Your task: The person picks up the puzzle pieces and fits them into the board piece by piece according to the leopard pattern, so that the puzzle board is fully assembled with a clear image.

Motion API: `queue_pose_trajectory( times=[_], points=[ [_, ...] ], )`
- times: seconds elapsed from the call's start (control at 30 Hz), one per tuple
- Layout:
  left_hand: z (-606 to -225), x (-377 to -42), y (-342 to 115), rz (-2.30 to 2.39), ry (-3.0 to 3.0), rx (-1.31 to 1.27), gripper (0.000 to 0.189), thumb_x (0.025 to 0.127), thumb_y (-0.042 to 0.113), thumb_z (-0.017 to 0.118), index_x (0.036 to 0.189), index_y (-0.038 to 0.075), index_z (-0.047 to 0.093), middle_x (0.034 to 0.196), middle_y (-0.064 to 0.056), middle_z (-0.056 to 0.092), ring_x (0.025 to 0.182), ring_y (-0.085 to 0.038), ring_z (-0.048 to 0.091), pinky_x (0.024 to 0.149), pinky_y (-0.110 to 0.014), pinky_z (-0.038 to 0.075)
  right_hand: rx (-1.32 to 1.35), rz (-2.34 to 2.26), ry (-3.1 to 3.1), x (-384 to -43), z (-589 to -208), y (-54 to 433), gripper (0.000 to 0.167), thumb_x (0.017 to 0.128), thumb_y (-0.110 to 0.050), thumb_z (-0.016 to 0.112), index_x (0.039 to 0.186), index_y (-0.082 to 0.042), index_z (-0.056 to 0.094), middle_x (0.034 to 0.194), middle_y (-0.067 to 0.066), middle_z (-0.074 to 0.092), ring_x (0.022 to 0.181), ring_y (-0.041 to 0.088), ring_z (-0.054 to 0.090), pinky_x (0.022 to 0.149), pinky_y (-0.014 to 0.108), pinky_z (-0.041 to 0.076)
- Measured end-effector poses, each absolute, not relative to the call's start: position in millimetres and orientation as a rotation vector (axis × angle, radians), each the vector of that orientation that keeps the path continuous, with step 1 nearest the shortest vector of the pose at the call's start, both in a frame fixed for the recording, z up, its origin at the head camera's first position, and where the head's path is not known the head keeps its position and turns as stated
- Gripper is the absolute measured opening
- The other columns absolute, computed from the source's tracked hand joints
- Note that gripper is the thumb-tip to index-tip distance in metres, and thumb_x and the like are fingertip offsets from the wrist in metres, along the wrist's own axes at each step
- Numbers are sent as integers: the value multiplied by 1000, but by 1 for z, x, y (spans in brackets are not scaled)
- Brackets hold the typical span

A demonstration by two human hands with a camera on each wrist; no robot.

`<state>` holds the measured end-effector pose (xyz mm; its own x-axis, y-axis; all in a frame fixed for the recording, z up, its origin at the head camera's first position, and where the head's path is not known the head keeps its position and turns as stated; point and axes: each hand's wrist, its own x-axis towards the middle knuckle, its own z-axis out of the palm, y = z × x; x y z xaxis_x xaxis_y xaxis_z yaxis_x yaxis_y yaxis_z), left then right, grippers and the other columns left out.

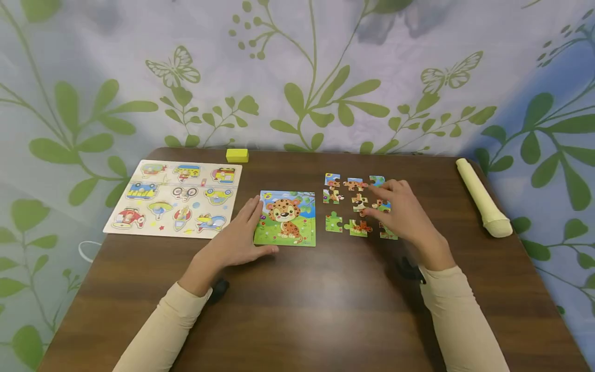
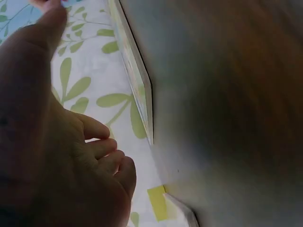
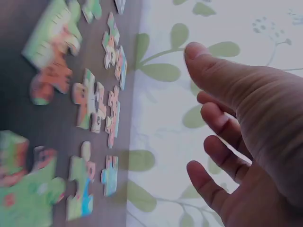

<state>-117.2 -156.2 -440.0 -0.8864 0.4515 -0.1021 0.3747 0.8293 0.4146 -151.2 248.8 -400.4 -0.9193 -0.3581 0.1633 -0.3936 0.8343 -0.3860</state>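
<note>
Green-and-orange flat jigsaw pieces [image 1: 359, 203] are spread right of the square leopard-printed board [image 1: 285, 220]; probably light and stiff, they are best pinched edgewise. Nothing is held by the left hand [image 1: 238, 235] or right hand [image 1: 405, 212].

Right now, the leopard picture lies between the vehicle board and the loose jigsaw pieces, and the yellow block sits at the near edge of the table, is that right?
Not quite: the yellow block sits at the far edge of the table, as the head view shows. The leopard picture does lie between the vehicle board and the loose jigsaw pieces.
</note>
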Motion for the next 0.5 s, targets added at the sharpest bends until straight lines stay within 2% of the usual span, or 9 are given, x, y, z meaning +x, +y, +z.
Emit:
queue_pose_trajectory(
  times=[0.13, 0.27, 0.5],
  points=[
    [-445, -118, -155, 612, 2770, 626, 123, 85, 71, 68, 164, 2, 5, 173, -14, -2, 161, -32, 4, 124, -51, 31, 609, 720, -2998, -185, -400, 239, 56, 89, -22, 81, 140, -6, 63, 109, 15, 57, 102, 31, 42, 80, 43, 39],
    [-451, -119, -155, 658, 2733, 582, 125, 84, 69, 71, 164, 2, 2, 173, -14, -4, 161, -33, 3, 125, -52, 28, 616, 740, -3083, -218, -409, 229, 56, 91, -26, 79, 141, -7, 63, 119, 17, 59, 107, 33, 44, 82, 45, 40],
    [-462, -125, -158, 733, 2726, 540, 129, 82, 67, 74, 164, 6, -3, 173, -11, -8, 161, -28, 1, 126, -51, 26, 555, 772, -3210, -255, -426, 215, 56, 92, -28, 78, 142, -10, 62, 131, 16, 56, 115, 35, 44, 92, 51, 43]
  ],
)
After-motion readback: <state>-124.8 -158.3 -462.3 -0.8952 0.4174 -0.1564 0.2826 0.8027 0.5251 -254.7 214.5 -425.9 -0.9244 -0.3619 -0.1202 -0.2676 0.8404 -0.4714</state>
